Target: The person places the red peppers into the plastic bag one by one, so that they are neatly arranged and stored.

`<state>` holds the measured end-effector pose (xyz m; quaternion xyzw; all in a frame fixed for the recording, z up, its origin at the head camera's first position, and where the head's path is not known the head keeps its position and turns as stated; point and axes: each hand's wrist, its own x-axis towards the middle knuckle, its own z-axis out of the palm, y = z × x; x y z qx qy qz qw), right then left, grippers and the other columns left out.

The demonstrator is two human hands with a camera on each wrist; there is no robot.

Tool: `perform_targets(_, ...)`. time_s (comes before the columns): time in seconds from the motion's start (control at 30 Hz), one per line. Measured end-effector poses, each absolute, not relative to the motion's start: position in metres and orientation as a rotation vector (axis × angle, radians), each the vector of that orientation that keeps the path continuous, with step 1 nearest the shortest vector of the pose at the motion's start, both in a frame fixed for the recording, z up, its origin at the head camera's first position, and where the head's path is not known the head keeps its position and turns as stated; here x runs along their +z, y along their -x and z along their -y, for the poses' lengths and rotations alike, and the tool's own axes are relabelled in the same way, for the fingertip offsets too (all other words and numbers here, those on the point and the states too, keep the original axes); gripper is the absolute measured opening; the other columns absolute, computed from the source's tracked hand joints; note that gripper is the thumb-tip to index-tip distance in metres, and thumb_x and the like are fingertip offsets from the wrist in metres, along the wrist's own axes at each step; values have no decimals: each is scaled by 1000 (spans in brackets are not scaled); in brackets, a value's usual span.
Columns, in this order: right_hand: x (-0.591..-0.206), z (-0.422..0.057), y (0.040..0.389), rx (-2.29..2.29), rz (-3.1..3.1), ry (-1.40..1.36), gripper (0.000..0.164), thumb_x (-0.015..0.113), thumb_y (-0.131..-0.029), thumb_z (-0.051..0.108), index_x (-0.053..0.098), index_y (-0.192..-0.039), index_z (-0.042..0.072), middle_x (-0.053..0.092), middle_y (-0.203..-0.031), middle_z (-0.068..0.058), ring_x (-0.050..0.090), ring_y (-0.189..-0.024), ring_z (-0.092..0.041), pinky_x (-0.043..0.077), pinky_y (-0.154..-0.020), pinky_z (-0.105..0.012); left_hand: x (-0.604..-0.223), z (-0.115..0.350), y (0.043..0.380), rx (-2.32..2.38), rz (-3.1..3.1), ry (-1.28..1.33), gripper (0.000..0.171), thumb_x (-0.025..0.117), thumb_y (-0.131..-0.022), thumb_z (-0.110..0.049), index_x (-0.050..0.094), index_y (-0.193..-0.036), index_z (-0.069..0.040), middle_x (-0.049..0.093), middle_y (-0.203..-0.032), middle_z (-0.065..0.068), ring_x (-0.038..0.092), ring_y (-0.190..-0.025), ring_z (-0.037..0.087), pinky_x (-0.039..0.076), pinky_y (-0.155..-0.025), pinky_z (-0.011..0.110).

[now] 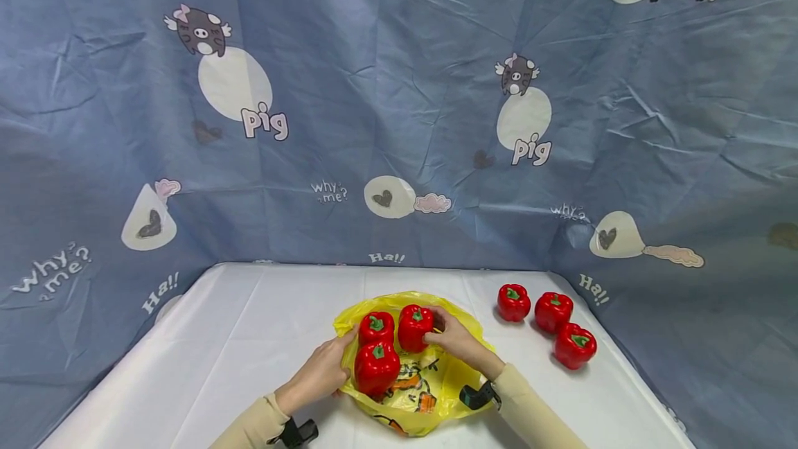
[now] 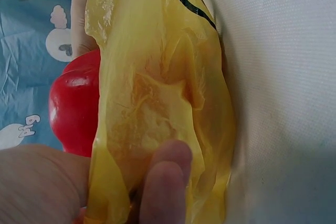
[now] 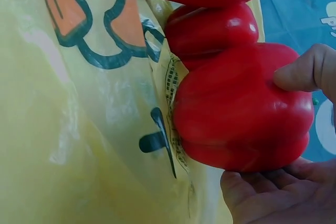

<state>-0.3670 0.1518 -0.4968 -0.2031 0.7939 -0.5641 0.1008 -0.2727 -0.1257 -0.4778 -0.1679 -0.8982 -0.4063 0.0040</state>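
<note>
A yellow plastic bag (image 1: 458,383) with a printed cartoon lies spread open on the table. My left hand (image 1: 321,369) grips its left side; in the left wrist view the thumb (image 2: 42,182) is on one side of the film and the fingers (image 2: 165,187) on the other. Inside the bag, two red bell peppers sit against its left wall, a rear one (image 1: 377,324) and a front one (image 1: 377,369). My right hand (image 1: 458,339) holds a third red bell pepper (image 3: 241,108) beside them, thumb on one side, fingers on the other. Whether it touches the bag's bottom I cannot tell.
Three more red bell peppers stand at the table's right: one at the back (image 1: 514,303), one beside it (image 1: 553,312) and one nearer (image 1: 574,346). A blue patterned cloth (image 1: 399,123) hangs behind and along the sides of the white table (image 1: 218,338).
</note>
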Motion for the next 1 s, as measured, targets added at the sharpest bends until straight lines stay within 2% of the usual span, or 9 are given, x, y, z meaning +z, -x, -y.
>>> perform_targets(0.33, -495, -148, 362, -1702, -2313, 584, 67, 63, -83, 9, 35, -141, -4, 48, -138, -24, 48, -128, -34, 51, -97, -35, -476, 124, 271, -1312, 2788, 535, 81, 51, -68, 21, 32, -146, 9, 39, -140, 40, 49, -40, 10, 46, -33, 27)
perform_targets(0.57, -495, -148, 364, -1684, -2316, 593, 64, 64, -85, 13, 37, -141, 0, 50, -138, -20, 49, -127, -32, 51, -99, -36, -477, 124, 271, -1307, 2803, 523, 81, 51, -69, 21, 32, -146, 8, 38, -141, 39, 49, -40, 10, 46, -34, 27)
perform_targets(1.0, -498, -148, 364, -1646, -2322, 658, 72, 61, -87, 16, 28, -149, -3, 44, -144, -25, 44, -133, -37, 49, -101, -36, -477, 124, 272, -1289, 2822, 506, 80, 52, -69, 21, 33, -146, 8, 38, -141, 39, 50, -39, 11, 46, -34, 27)
